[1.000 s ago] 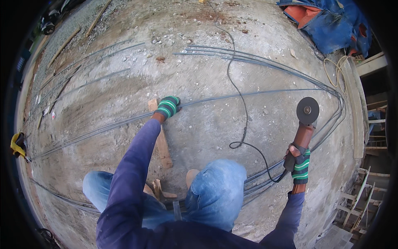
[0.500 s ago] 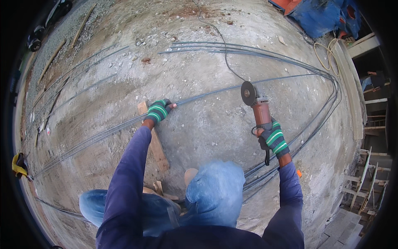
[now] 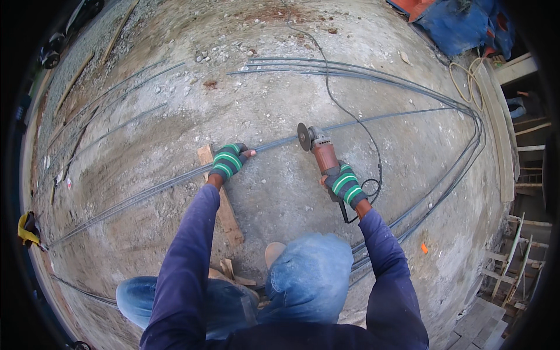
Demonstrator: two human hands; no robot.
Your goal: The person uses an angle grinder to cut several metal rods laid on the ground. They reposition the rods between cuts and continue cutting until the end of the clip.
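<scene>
My left hand (image 3: pixel 229 160), in a dark glove with green and white stripes, is closed round a bundle of steel bars (image 3: pixel 146 192). The bundle crosses a wooden plank (image 3: pixel 227 213) just beside that hand. In my right hand (image 3: pixel 346 184), gloved alike, is an angle grinder (image 3: pixel 325 156) with a reddish-brown body, gripped by its rear end. Its dark cutting disc (image 3: pixel 304 137) stands close by the bars, to the right of my left hand; whether it touches them I cannot tell. A black cord (image 3: pixel 380 169) loops from the grinder across the ground.
Long bent bars (image 3: pixel 396 81) lie at the right and far side. A small orange object (image 3: pixel 424 249) rests on the concrete. At far right are a blue tarp (image 3: pixel 461 26), a coiled hose (image 3: pixel 466 79) and wooden framing (image 3: pixel 513 262). More bars (image 3: pixel 111 93) lie far left.
My right hand has brought the grinder left and slightly down, toward my left hand. The cord now curves out to the right. My left hand keeps its hold on the bars.
</scene>
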